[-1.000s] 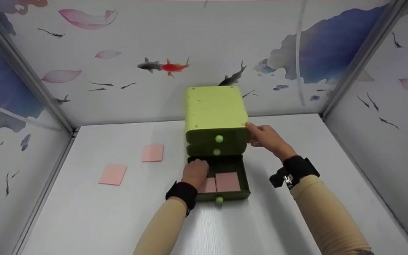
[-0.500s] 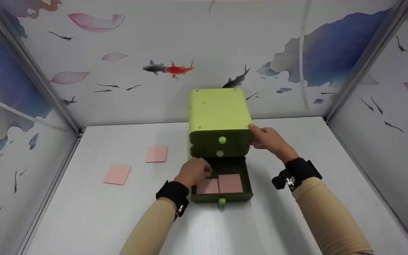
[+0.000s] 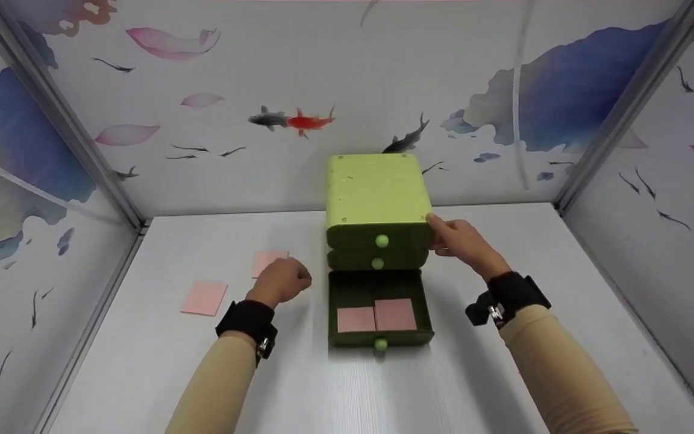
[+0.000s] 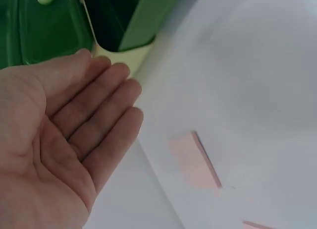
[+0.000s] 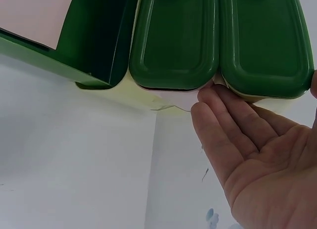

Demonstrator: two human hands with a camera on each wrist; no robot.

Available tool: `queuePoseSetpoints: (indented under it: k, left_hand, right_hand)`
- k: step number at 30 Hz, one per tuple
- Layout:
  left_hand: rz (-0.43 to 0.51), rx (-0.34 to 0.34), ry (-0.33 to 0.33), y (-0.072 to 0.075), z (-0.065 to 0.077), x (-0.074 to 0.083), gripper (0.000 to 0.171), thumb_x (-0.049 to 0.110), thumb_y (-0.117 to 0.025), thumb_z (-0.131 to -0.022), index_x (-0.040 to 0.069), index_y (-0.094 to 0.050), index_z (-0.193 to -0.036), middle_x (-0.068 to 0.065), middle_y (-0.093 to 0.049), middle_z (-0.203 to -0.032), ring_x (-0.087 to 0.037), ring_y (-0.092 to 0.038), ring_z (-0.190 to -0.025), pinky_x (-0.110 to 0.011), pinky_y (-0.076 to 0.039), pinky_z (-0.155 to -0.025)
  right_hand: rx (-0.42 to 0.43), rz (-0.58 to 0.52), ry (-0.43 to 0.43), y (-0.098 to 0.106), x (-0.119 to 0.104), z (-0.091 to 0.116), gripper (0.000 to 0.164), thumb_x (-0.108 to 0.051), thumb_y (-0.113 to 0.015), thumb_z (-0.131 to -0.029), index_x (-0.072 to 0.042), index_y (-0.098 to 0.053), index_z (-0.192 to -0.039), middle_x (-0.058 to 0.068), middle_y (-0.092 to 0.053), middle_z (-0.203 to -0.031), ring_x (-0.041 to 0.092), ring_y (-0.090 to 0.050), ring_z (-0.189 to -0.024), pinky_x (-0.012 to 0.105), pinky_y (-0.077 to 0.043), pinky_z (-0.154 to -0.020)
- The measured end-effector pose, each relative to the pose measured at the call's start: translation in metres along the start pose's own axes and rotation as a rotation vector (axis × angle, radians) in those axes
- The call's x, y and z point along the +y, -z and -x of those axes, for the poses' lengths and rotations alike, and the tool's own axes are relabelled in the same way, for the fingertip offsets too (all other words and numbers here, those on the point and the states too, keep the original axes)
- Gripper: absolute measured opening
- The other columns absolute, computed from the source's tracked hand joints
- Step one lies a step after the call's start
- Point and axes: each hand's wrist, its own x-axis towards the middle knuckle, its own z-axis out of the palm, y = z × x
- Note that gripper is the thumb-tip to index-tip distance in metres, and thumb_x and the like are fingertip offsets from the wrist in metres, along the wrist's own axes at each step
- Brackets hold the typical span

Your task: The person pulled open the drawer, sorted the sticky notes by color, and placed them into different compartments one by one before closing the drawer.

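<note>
A light green drawer cabinet (image 3: 377,187) stands against the back wall, its dark green bottom drawer (image 3: 347,290) pulled out. Two flat pink squares, like sticky-note pads, lie in it: a left pad (image 3: 356,319) and a right pad (image 3: 395,314). My right hand (image 3: 461,244) holds the cabinet's right front corner, thumb on top and fingers against the side, as the right wrist view also shows. To the left of the drawer, my left hand (image 3: 278,282) hovers with nothing in it, fingers extended in the left wrist view. It partly covers a pink pad (image 3: 262,262) on the table.
Another pink pad (image 3: 203,298) lies farther left on the white table (image 3: 383,398). Walls printed with fish and petals enclose the table at the back and both sides. Two upper drawers with round knobs (image 3: 381,241) are closed.
My left hand has come out of the bottom drawer and moved left over the table, uncovering the left pad inside. My right hand keeps its hold on the cabinet. The head view has shifted slightly.
</note>
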Motion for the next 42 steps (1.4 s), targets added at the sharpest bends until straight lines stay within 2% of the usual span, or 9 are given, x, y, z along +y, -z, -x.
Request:
queuePoseSetpoints:
  k: [5,11,18,25,28,31,34,38,42]
  left_hand:
    - [-0.062,0.074,0.101,-0.008,-0.002,-0.027,0.024,0.014,-0.06,-0.095,0.003,-0.072,-0.112,-0.014,-0.072,-0.113,-0.031,-0.068,-0.103,-0.044,-0.054,-0.088]
    - [-0.054,0.102,0.182,-0.02,-0.004,-0.053,0.028,0.01,-0.056,-0.096,0.001,-0.067,-0.12,-0.018,-0.068,-0.12,-0.034,-0.066,-0.108,-0.046,-0.053,-0.09]
    - [-0.123,0.079,0.156,-0.034,-0.006,-0.064,0.033,0.004,-0.054,-0.096,-0.005,-0.059,-0.127,-0.024,-0.064,-0.123,-0.036,-0.063,-0.112,-0.046,-0.052,-0.092]
    - [-0.15,0.054,0.132,-0.046,-0.007,-0.072,0.047,0.006,-0.051,-0.097,-0.012,-0.042,-0.14,-0.028,-0.041,-0.148,-0.04,-0.039,-0.139,-0.048,-0.034,-0.113]
    - [-0.147,0.053,0.134,-0.049,-0.009,-0.074,0.048,0.008,-0.053,-0.097,-0.011,-0.043,-0.139,-0.027,-0.041,-0.148,-0.039,-0.041,-0.137,-0.048,-0.036,-0.111]
    - [-0.183,0.105,0.117,-0.052,-0.009,-0.075,0.041,0.008,-0.057,-0.095,-0.009,-0.053,-0.132,-0.025,-0.053,-0.139,-0.039,-0.054,-0.125,-0.047,-0.047,-0.101]
    - [-0.249,0.171,0.084,-0.055,-0.01,-0.075,0.028,0.007,-0.061,-0.093,-0.005,-0.063,-0.118,-0.022,-0.064,-0.117,-0.037,-0.064,-0.104,-0.046,-0.054,-0.085]
    - [-0.343,0.224,0.027,-0.057,-0.01,-0.073,0.012,0.003,-0.064,-0.089,-0.004,-0.07,-0.096,-0.019,-0.064,-0.088,-0.031,-0.064,-0.08,-0.042,-0.055,-0.068]
    - [-0.301,0.257,-0.001,-0.056,-0.008,-0.071,0.006,0.002,-0.07,-0.084,-0.001,-0.073,-0.08,-0.015,-0.064,-0.076,-0.028,-0.064,-0.07,-0.04,-0.055,-0.062]
  right_hand:
    - [0.005,0.001,0.009,-0.001,0.001,0.0,0.082,-0.067,-0.036,-0.095,0.005,-0.053,-0.131,0.024,-0.061,-0.126,0.032,-0.061,-0.117,0.042,-0.049,-0.101]
    - [0.013,-0.009,-0.004,-0.002,0.001,0.0,0.082,-0.068,-0.037,-0.095,0.004,-0.055,-0.129,0.022,-0.062,-0.124,0.03,-0.062,-0.115,0.041,-0.05,-0.099]
    - [0.011,-0.02,-0.013,-0.002,0.001,0.002,0.082,-0.069,-0.037,-0.094,0.002,-0.055,-0.13,0.02,-0.063,-0.123,0.029,-0.063,-0.115,0.041,-0.05,-0.099]
    - [0.017,-0.015,-0.004,-0.001,0.0,0.003,0.082,-0.068,-0.038,-0.094,0.003,-0.054,-0.131,0.021,-0.063,-0.124,0.03,-0.063,-0.115,0.041,-0.05,-0.099]
    - [0.015,-0.018,-0.011,0.001,0.0,0.002,0.082,-0.068,-0.039,-0.094,0.003,-0.054,-0.132,0.021,-0.063,-0.125,0.03,-0.063,-0.116,0.041,-0.05,-0.1]
    - [0.019,-0.019,-0.009,0.001,-0.001,0.003,0.082,-0.068,-0.039,-0.094,0.004,-0.053,-0.132,0.022,-0.062,-0.125,0.032,-0.062,-0.116,0.042,-0.049,-0.1]
    - [0.026,-0.017,-0.005,0.001,-0.002,0.004,0.082,-0.067,-0.038,-0.095,0.005,-0.053,-0.132,0.023,-0.062,-0.125,0.033,-0.062,-0.116,0.042,-0.049,-0.1]
    - [0.026,-0.023,-0.006,0.0,-0.001,0.004,0.081,-0.067,-0.038,-0.095,0.003,-0.053,-0.132,0.022,-0.062,-0.126,0.031,-0.063,-0.116,0.042,-0.05,-0.1]
    - [0.024,-0.03,-0.011,-0.001,-0.001,0.004,0.081,-0.068,-0.038,-0.095,0.002,-0.054,-0.132,0.021,-0.063,-0.126,0.03,-0.064,-0.115,0.041,-0.05,-0.099]
